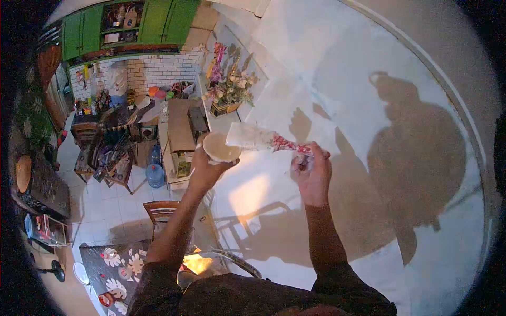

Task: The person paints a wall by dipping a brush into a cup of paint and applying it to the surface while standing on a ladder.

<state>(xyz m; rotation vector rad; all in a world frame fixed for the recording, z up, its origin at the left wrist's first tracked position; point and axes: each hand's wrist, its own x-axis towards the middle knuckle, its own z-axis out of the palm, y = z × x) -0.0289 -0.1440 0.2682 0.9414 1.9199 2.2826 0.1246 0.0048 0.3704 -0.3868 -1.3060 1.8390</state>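
Observation:
My left hand point(203, 171) is wrapped round a small round cup point(221, 148) whose inside shows a pale, cream-coloured content. In my right hand point(315, 174) is a paintbrush point(287, 144), gripped by its red-and-white patterned handle. The brush lies nearly level and points left; its broad whitish head overlaps the cup's right rim in this view. Pale smears show on the right fingers. Beyond both hands stands a white wall point(337, 73), with the shadow of my head, body and hand on it.
A flower arrangement point(229, 95) in a dark box stands on a ledge ahead. Left lie a cluttered kitchen counter under green cabinets point(81, 34), a blue water jug point(155, 175) and wooden chairs. A chair point(161, 210) and a patterned table point(121, 268) are close below on the left.

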